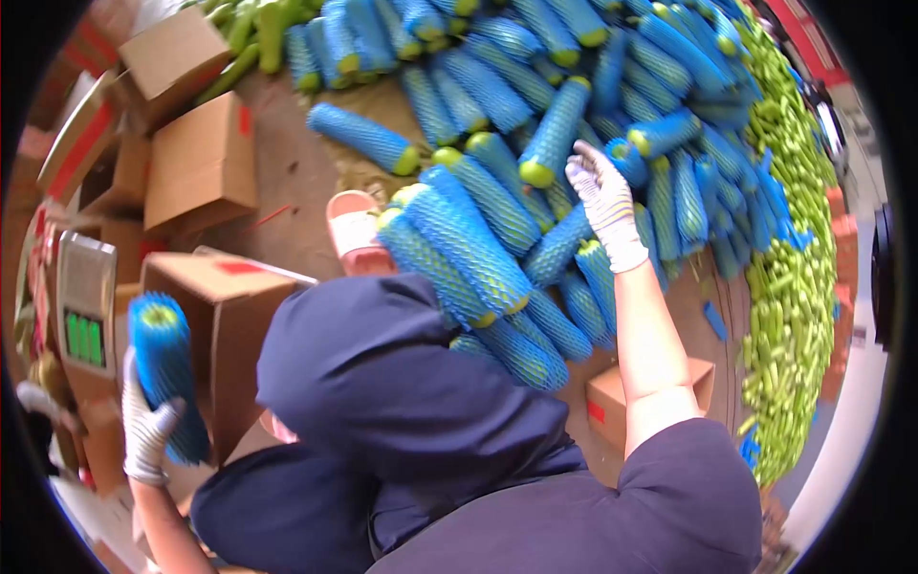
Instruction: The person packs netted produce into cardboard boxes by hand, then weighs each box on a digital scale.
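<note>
My left hand (148, 435), in a striped glove, is wrapped round a long green gourd in a blue foam net (164, 373). It holds the gourd upright at the left, beside an open cardboard box (251, 330). My right hand (604, 206), gloved the same way, reaches over a heap of net-sleeved gourds (469, 239) with its fingers stretched out. Its fingertips are close to one netted gourd (557, 132) and overlap the edge of the heap's blue nets in this view. Nothing shows in the right palm.
A scale with a lit green display (84, 337) stands at the far left. More cardboard boxes (201, 163) are behind it, and another box (612, 407) lies under my right arm. Loose green gourds (273, 33) lie at the top; a long green heap (789, 249) runs along the right.
</note>
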